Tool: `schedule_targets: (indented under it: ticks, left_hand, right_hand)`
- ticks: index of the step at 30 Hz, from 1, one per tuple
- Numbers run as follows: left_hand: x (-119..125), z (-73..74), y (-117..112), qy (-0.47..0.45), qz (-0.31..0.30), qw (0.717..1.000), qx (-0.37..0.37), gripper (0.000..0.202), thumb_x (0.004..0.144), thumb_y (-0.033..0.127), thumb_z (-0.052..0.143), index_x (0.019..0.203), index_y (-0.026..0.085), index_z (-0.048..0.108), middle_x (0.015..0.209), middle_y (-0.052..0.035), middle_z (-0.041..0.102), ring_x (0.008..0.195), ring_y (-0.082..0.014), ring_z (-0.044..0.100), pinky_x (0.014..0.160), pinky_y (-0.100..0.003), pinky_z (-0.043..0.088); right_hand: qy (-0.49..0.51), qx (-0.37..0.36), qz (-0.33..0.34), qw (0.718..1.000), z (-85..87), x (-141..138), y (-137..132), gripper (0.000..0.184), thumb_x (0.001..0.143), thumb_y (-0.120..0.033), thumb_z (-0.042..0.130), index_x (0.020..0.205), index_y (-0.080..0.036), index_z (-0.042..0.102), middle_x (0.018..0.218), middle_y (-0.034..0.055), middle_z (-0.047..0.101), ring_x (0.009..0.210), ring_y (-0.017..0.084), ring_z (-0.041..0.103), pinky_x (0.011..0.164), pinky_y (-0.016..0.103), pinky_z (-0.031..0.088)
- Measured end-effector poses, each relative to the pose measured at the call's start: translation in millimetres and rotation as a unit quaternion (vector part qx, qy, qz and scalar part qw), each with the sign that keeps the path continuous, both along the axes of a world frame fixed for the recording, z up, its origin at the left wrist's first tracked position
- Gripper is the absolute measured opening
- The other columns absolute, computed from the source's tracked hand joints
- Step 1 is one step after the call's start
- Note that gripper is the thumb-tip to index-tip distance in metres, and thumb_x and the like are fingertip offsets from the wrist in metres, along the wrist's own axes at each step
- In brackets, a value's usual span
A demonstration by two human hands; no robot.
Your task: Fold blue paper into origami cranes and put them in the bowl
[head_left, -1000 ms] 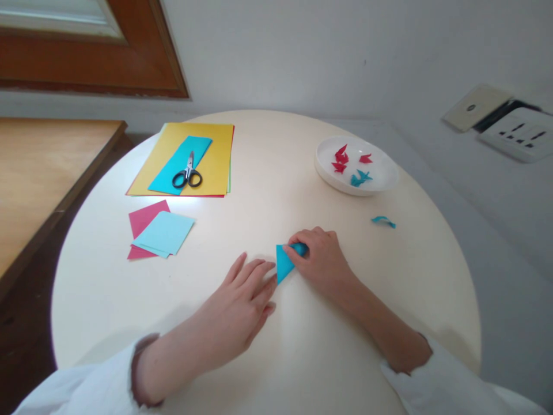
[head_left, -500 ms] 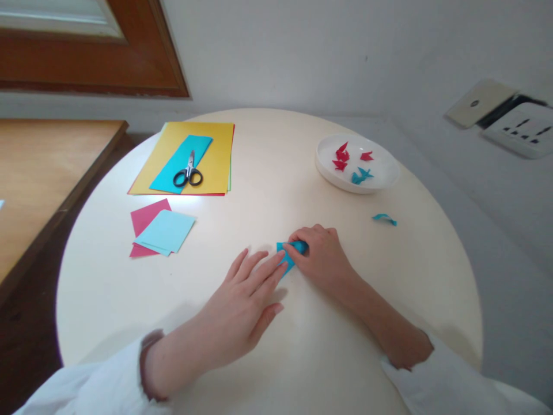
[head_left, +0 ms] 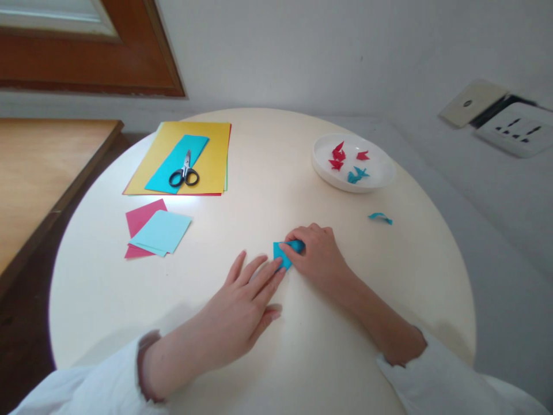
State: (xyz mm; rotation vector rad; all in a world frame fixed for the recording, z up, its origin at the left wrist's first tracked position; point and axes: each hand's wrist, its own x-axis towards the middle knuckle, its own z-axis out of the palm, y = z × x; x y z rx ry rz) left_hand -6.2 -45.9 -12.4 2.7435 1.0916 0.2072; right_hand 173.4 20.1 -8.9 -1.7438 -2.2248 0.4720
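A small folded teal paper point(head_left: 283, 253) lies near the middle of the round cream table point(head_left: 268, 346). My left hand point(head_left: 244, 302) lies flat with its fingers stretched out, the fingertips pressing on the paper's lower left part. My right hand point(head_left: 317, 253) is curled over the paper's right end, thumb and fingers pinching it against the table. Much of the paper is hidden under both hands.
A white dish point(head_left: 352, 164) at the back right holds small red and teal folded pieces. A teal scrap point(head_left: 380, 218) lies in front of it. Scissors point(head_left: 185, 173) rest on a teal sheet over yellow paper point(head_left: 213, 155). Pink and light blue sheets point(head_left: 159, 233) lie at the left. A wooden surface point(head_left: 38, 173) adjoins.
My left hand slid right onto the teal paper and covers its lower point. The visible part of the paper has shrunk. My right hand has kept its hold.
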Motion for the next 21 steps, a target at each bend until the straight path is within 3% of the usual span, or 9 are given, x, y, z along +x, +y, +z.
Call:
schedule_targets:
  ticks: [10,16,21]
  left_hand:
    - [-1,3.2,2,-0.054,0.001,0.998,-0.045,0.049,0.093,0.031,0.037,0.14,0.019,0.032,0.142,-0.0104,0.043,0.132,-0.0276,0.033,0.109,-0.057,0.022]
    - [-5,10.9,11,-0.113,0.035,0.987,-0.107,0.043,0.09,0.011,0.031,0.13,0.014,0.045,0.133,-0.0119,0.052,0.126,-0.0193,0.043,0.111,-0.048,0.025]
    - [-7,9.5,12,-0.126,0.015,0.987,-0.099,0.049,0.085,0.005,0.034,0.13,0.017,0.046,0.133,-0.01,0.053,0.126,-0.0217,0.041,0.11,-0.051,0.025]
  right_hand:
    - [0.005,0.004,0.008,1.0,-0.7,2,1,0.013,0.08,-0.026,0.057,0.07,-0.02,0.062,0.075,0.0012,0.07,0.076,0.019,0.056,0.075,0.034,0.029]
    - [0.007,-0.01,0.006,1.0,3.5,1,2,0.013,0.08,-0.026,0.058,0.069,-0.02,0.063,0.075,0.0022,0.069,0.075,0.018,0.055,0.075,0.033,0.031]
    - [0.006,-0.013,0.008,1.0,2.5,2,2,0.013,0.08,-0.026,0.058,0.07,-0.019,0.063,0.075,0.0022,0.07,0.075,0.019,0.054,0.075,0.034,0.031]
